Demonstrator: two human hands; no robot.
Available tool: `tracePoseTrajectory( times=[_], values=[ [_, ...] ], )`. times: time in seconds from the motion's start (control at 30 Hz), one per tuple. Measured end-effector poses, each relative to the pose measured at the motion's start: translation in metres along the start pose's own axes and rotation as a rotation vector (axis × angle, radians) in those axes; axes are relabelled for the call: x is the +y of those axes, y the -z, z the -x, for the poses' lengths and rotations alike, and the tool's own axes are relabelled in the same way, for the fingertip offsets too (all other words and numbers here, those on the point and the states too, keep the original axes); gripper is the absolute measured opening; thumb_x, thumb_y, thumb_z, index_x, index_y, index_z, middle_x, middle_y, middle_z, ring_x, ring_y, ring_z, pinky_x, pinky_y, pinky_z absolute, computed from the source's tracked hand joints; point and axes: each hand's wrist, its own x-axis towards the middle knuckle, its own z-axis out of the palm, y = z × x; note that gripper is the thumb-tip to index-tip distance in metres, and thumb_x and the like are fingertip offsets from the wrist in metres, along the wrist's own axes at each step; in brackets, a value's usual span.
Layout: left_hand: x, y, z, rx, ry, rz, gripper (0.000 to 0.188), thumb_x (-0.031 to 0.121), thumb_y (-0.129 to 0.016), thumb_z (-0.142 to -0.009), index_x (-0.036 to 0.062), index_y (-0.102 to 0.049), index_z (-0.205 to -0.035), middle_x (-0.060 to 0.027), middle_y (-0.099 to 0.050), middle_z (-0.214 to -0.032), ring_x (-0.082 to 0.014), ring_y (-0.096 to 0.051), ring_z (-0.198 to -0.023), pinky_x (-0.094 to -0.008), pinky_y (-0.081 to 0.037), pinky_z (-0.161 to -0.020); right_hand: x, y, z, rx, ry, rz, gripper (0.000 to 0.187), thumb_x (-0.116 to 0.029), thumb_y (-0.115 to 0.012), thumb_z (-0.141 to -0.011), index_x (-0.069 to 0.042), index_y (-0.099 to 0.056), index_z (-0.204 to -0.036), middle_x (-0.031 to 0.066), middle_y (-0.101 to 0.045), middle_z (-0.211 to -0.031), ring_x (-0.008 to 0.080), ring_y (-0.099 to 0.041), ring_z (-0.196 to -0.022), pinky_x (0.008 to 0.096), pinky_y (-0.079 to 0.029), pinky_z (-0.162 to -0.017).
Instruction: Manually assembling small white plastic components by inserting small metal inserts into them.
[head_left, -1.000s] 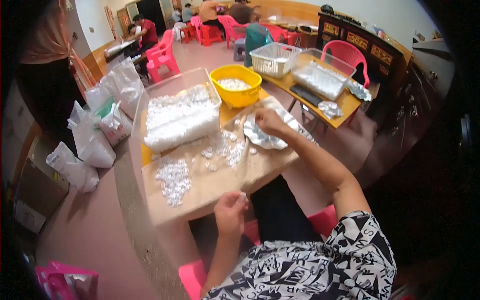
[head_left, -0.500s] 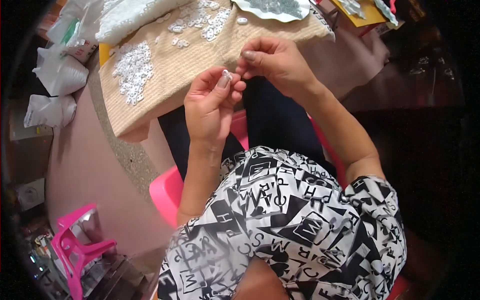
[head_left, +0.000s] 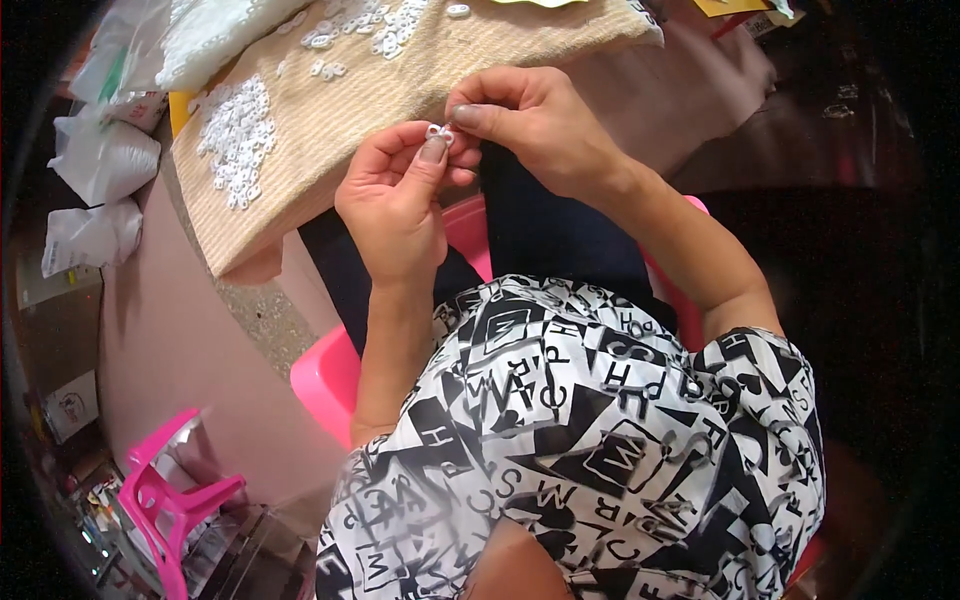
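Between the thumb and fingers of my left hand (head_left: 400,195) is a small white plastic piece (head_left: 439,132) with holes, its upper end sticking out past the thumb. My right hand (head_left: 540,125) is pinched closed at the right side of that piece, its thumb and forefinger almost touching it. Whatever lies in the right pinch is too small to make out. Both hands are held over my lap at the near edge of a cloth-covered table (head_left: 330,130). A pile of similar white pieces (head_left: 238,140) lies on the cloth to the left.
More white pieces (head_left: 385,25) are scattered farther back, near a clear bag (head_left: 205,45) full of them. The edge of a plate (head_left: 540,2) shows at the top. Plastic bags (head_left: 100,160) hang at the left, and a pink stool (head_left: 175,500) stands at lower left.
My right hand has moved left and its fingertips have come up to the white piece. The view has shifted, so the plate at the top has mostly left the picture.
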Motion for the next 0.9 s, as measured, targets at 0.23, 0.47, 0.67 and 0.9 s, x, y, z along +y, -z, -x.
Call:
tracePoseTrajectory(
  times=[0.23, 0.47, 0.67, 0.9],
  values=[
    [0.000, -0.001, 0.002, 0.010, 0.014, -0.035, 0.012, -0.002, -0.056, -0.078, -0.0080, -0.054, -0.088, -0.0151, -0.061, -0.075, -0.0179, -0.061, -0.064, -0.0246, -0.052, -0.055, -0.003, 0.000, 0.001, -0.050, -0.055, -0.072, 0.013, -0.009, -0.055, -0.083, 0.003, -0.057, -0.086, 0.0034, -0.058, -0.074, 0.0072, -0.053, -0.065, 0.0194, -0.045, -0.061],
    [-0.002, -0.002, 0.001, -0.012, 0.001, -0.019, 0.011, -0.002, -0.056, -0.078, -0.0081, -0.054, -0.088, -0.0149, -0.061, -0.074, -0.0176, -0.061, -0.063, -0.0242, -0.052, -0.056, -0.001, 0.000, 0.000, -0.010, -0.027, -0.001, 0.009, -0.004, -0.053, -0.082, 0.004, -0.056, -0.083, 0.0042, -0.058, -0.070, 0.0078, -0.055, -0.061, 0.0198, -0.047, -0.056],
    [-0.001, -0.002, 0.002, 0.002, 0.015, -0.021, 0.011, -0.003, -0.056, -0.079, -0.0080, -0.054, -0.088, -0.0148, -0.061, -0.075, -0.0174, -0.061, -0.063, -0.0240, -0.052, -0.055, -0.001, -0.002, 0.000, 0.008, -0.007, 0.021, 0.008, -0.002, -0.051, -0.081, 0.005, -0.055, -0.078, 0.0056, -0.058, -0.064, 0.0088, -0.057, -0.054, 0.0205, -0.048, -0.050],
    [-0.003, 0.000, 0.004, 0.009, -0.021, -0.103, 0.010, -0.003, -0.056, -0.078, -0.0077, -0.054, -0.087, -0.0117, -0.060, -0.072, -0.0156, -0.060, -0.059, -0.0225, -0.050, -0.051, 0.002, -0.010, 0.002, 0.098, 0.104, 0.224, 0.010, -0.001, -0.052, -0.079, 0.004, -0.056, -0.072, 0.0049, -0.058, -0.060, 0.0080, -0.057, -0.052, 0.0208, -0.047, -0.047]
  ],
)
